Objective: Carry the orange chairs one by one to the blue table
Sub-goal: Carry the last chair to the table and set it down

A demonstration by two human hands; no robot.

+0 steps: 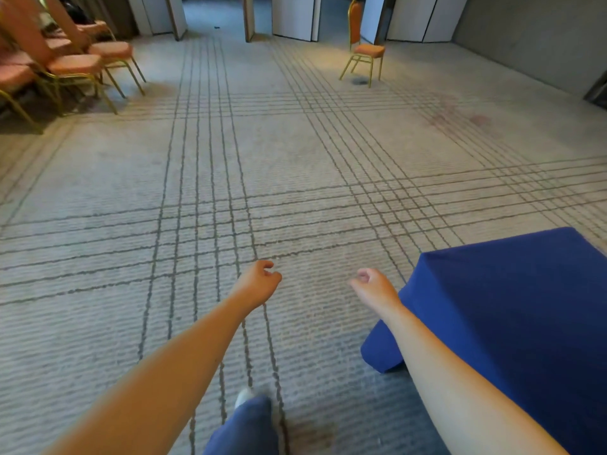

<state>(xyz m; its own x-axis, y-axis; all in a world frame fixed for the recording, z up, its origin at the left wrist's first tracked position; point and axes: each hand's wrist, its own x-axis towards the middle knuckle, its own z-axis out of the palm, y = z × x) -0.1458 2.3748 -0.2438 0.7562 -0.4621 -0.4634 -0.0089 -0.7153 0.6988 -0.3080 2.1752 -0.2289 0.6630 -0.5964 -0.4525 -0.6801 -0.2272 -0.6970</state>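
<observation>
Left hand and right hand loosely curled, empty, beside the blue table, I'd walk to the lone orange chair and grip its backrest.

table nr right; chair row far left; lone chair far right, by wall panels.

No text, label, brand, number or sign can be read anywhere.

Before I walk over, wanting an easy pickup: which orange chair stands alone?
The lone chair by the far partitions; the other chairs cluster at left.
</observation>
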